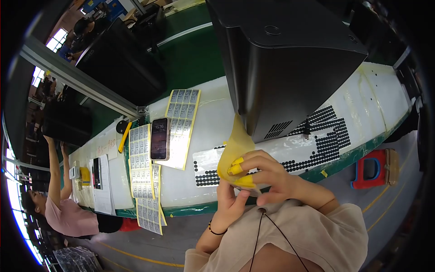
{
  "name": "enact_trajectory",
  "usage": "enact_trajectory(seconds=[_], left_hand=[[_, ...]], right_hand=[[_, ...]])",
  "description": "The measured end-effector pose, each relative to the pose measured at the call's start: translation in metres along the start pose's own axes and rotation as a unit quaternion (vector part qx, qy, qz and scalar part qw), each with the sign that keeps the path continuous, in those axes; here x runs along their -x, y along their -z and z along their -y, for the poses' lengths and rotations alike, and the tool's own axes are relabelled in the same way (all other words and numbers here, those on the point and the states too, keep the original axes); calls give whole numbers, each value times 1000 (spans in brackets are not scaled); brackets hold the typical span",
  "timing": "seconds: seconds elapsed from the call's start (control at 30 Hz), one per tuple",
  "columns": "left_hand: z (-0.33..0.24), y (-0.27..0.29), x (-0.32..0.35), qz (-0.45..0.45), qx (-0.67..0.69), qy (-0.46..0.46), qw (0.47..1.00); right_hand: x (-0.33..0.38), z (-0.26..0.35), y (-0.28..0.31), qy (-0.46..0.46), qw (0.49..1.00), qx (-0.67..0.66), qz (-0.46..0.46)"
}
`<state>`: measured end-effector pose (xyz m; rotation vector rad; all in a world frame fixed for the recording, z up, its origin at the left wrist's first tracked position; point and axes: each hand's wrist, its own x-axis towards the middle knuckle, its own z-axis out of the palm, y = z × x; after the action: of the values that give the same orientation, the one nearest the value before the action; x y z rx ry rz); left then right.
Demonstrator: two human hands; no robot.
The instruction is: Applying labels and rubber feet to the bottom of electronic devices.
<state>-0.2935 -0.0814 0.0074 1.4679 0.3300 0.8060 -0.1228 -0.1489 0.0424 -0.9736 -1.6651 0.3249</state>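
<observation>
Pinching yellow film (pixel 240 143) w/ L hand (pixel 227 206) & R hand (pixel 274 177), both nearly closed, nr worktop's (pixel 209 102) front edge. Keep tension light & even; prob. creases easily if bent sharply.

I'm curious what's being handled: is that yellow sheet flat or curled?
Curled: the yellow sheet sweeps in a curve from near the black casing down toward the person, rounding in at the right hand.
</observation>
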Motion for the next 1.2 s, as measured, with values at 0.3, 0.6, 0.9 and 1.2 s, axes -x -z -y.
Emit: enact_trajectory(seconds=[0.3, 0.6, 0.9, 1.2], left_hand=[[12, 21, 18, 71, 0, -13, 997], [-5, 23, 22, 68, 35, -8, 997], [-41, 54, 25, -108, 31, 14, 994], [-73, 51, -5, 72, -284, 123, 948]], right_hand=[[-4, -5, -11, -42, 989, 45, -132], [-12, 1, -15, -160, 980, -13, -115], [-9, 0, -12, -206, 959, -41, -189], [-30, 21, 10, -50, 983, 158, -82]])
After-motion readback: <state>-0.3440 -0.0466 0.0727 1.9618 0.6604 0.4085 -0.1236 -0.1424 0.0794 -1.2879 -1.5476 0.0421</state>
